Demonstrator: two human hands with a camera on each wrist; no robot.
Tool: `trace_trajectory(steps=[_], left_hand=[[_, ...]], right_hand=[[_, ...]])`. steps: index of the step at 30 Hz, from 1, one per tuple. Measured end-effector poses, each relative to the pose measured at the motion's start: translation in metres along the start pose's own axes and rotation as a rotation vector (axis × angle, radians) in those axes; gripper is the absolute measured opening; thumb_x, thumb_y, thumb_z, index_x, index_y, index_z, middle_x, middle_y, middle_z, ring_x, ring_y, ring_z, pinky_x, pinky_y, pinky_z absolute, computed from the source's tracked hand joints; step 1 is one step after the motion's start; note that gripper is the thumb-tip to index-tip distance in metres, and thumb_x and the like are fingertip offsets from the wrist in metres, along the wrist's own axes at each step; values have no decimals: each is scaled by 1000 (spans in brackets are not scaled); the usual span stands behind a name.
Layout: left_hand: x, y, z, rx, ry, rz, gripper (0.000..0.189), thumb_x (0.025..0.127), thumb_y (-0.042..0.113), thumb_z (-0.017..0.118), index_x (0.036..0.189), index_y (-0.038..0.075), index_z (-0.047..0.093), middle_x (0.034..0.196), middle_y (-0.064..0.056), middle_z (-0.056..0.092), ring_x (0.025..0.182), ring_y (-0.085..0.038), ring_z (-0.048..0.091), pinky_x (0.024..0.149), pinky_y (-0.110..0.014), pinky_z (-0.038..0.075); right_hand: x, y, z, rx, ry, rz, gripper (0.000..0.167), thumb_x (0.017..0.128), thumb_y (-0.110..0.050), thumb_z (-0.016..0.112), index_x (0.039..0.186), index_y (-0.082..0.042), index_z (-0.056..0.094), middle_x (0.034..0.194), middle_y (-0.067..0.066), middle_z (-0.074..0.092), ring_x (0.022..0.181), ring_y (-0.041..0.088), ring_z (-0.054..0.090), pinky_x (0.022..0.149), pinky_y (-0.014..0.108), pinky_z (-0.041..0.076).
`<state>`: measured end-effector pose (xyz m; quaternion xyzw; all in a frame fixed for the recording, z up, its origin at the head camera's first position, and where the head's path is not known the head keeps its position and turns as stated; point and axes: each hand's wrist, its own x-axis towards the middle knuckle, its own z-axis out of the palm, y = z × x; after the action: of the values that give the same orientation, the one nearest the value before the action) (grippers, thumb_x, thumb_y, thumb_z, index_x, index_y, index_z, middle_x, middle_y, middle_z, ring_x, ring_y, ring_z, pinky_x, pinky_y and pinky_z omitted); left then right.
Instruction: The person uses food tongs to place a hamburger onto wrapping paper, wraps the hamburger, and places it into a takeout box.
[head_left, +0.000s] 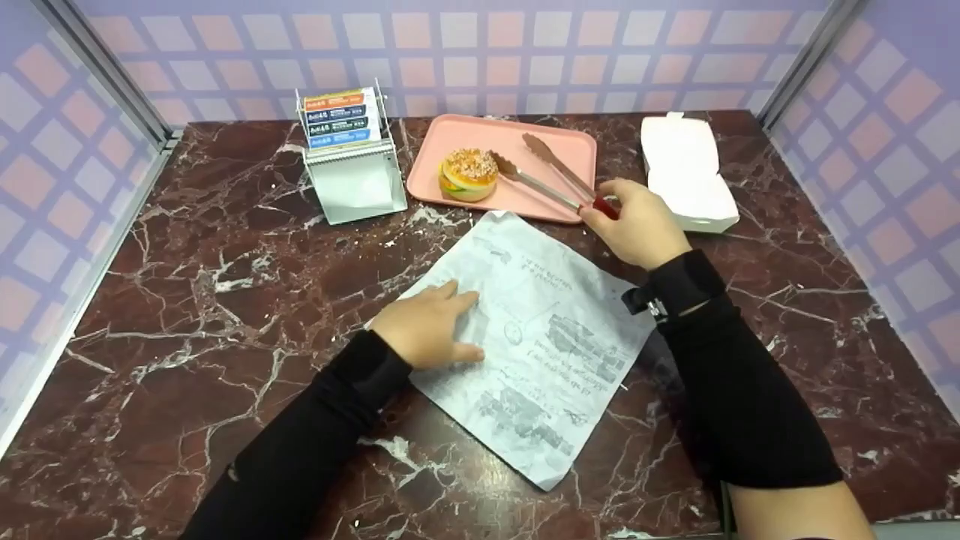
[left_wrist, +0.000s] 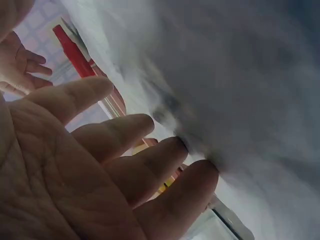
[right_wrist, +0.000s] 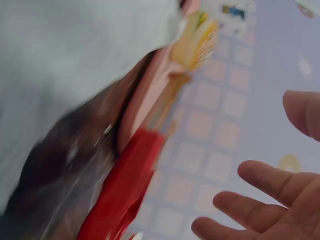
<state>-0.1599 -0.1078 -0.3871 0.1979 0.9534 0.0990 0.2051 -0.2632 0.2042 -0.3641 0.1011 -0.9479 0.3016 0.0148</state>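
Head view: A person works at a dark marbled table (head_left: 247, 322), the left hand (head_left: 427, 326) resting on a printed sheet of paper (head_left: 517, 352), fingers extended and gripping nothing, while the right hand (head_left: 637, 225) is poised at the red handles of a pair of tongs (head_left: 547, 193), whose arms lie spread on a pink tray (head_left: 465, 131). A seed-topped burger (head_left: 469, 178) sits at the tray's left, one tong tip just beside it; a white box (head_left: 682, 161) lies unfolded to the right, a rack (head_left: 356, 187) of labelled packets to the left. The setting-out appears done, with paper flat and box unfolded; handling the burger appears not yet begun, since it sits on the tray, off the paper and outside the box. Left wrist view: Four nearly straight fingers of the left hand meet the pale sheet, with nothing in their grasp; beyond, the right hand shows apart from a red handle. Right wrist view: The right hand's fingers, spread and holding nothing, stand clear of the blurred tongs, which point toward the burger; taking them up looks like a step not yet done.
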Motion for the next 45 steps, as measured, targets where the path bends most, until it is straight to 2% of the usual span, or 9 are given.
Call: trace_trajectory(steps=[2, 5, 9, 12, 20, 26, 29, 33, 45], left_hand=[[0, -5, 3, 14, -13, -8, 99, 90, 68, 69, 167, 18, 31, 175, -16, 20, 158, -45, 27, 126, -61, 31], [2, -10, 6, 27, -15, 4, 97, 89, 68, 70, 165, 18, 36, 174, -14, 24, 158, -45, 27, 125, -62, 32], [5, -14, 5, 20, -29, 8, 94, 89, 68, 69, 163, 17, 41, 174, -12, 27, 159, -41, 29, 126, -61, 32], [6, -15, 3, 9, -44, 0, 94, 89, 69, 69, 163, 17, 41, 174, -10, 27, 160, -38, 28, 127, -60, 30], [7, -17, -4, 59, -63, -18, 94, 89, 73, 66, 163, 22, 40, 173, -8, 28, 158, -39, 31, 124, -63, 33], [10, -24, -7, 91, -59, -37, 99, 88, 74, 66, 165, 21, 35, 175, -9, 25, 159, -40, 29, 123, -64, 35], [12, -29, -10, 80, -55, -36, 100, 89, 73, 66, 166, 19, 33, 175, -10, 23, 159, -41, 27, 125, -63, 32], [14, -37, -13, 30, -49, -47, 100, 89, 71, 67, 166, 18, 32, 176, -11, 20, 160, -43, 22, 126, -64, 29], [16, -39, -14, -26, -48, -73, 96, 90, 70, 67, 166, 22, 34, 176, -8, 20, 162, -41, 18, 126, -67, 27]], right_hand=[[5, 11, 5, -5, -13, 31, 55, 102, -37, 68, 141, 0, 59, 132, 22, 66, 110, 37, 65, 96, 52, 52], [10, 24, 13, -47, -69, 60, 54, 99, -34, 72, 139, 0, 61, 125, 22, 67, 107, 37, 65, 95, 53, 52], [12, 37, 20, -119, -168, 96, 58, 96, -33, 75, 143, -3, 59, 129, 22, 67, 116, 41, 64, 101, 57, 51], [11, 40, 22, -169, -186, 111, 62, 97, -33, 75, 147, -3, 56, 135, 25, 66, 121, 44, 64, 105, 60, 50], [12, 35, 20, -217, -79, 74, 24, 104, -18, 63, 117, 1, 69, 114, 26, 72, 103, 44, 68, 94, 59, 53], [6, 27, 14, -85, 43, 67, 22, 108, -18, 55, 115, 2, 63, 116, 26, 61, 105, 41, 60, 96, 57, 50], [3, 19, 15, -65, 64, 22, 21, 108, -19, 56, 114, 0, 62, 128, 26, 57, 113, 42, 60, 103, 59, 49], [-1, 6, 22, -71, 57, -28, 20, 107, -21, 59, 115, -3, 64, 140, 23, 53, 119, 45, 62, 108, 61, 49], [-10, -6, 36, -127, 88, -130, 15, 102, -15, 65, 110, -4, 72, 135, 23, 51, 103, 45, 66, 95, 56, 54]])
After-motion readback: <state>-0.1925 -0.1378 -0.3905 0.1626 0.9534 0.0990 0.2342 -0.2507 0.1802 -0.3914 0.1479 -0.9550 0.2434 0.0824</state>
